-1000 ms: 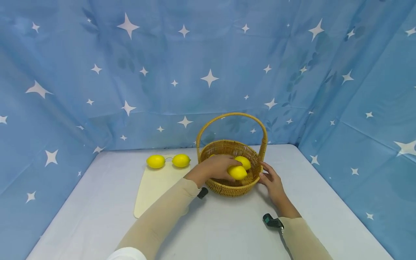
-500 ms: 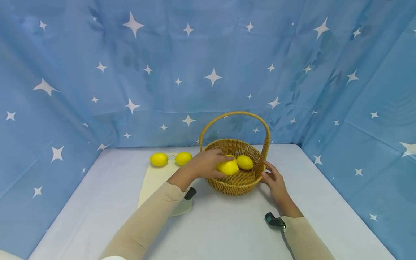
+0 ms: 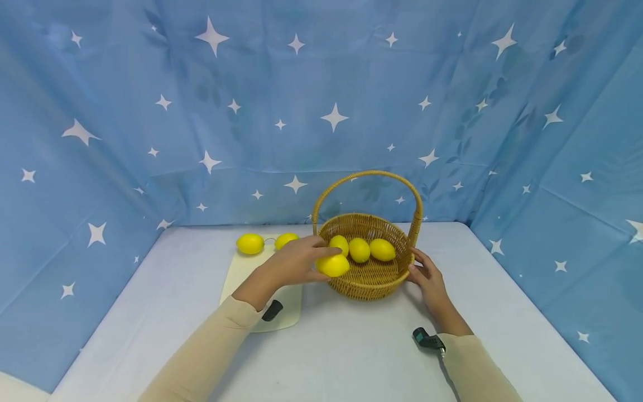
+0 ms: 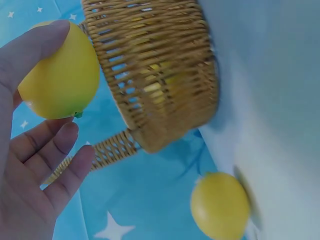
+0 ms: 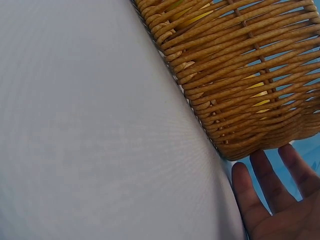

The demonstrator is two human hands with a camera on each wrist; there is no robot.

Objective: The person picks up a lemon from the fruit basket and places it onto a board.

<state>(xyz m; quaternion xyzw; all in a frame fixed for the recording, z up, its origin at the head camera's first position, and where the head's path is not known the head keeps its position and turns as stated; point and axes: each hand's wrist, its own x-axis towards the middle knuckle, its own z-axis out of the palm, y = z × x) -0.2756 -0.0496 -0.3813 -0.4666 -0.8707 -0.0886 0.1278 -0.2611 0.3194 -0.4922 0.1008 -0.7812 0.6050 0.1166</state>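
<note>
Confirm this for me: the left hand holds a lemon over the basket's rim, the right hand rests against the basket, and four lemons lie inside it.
Not four: the head view shows three lemons inside the basket. The left hand does hold a lemon at the rim, and the right hand rests against the basket.

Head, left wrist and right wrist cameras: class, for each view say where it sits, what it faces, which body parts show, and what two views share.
Head: worn on the head, looking forward and down at the table, wicker basket, both sleeved arms.
Left wrist: at the left wrist, facing the left hand holding a lemon beside the basket.
Right wrist: at the right wrist, close on the basket wall; right hand fingers touch its rim.
Shared: the basket appears in all three; the held lemon in head and left wrist views.
</note>
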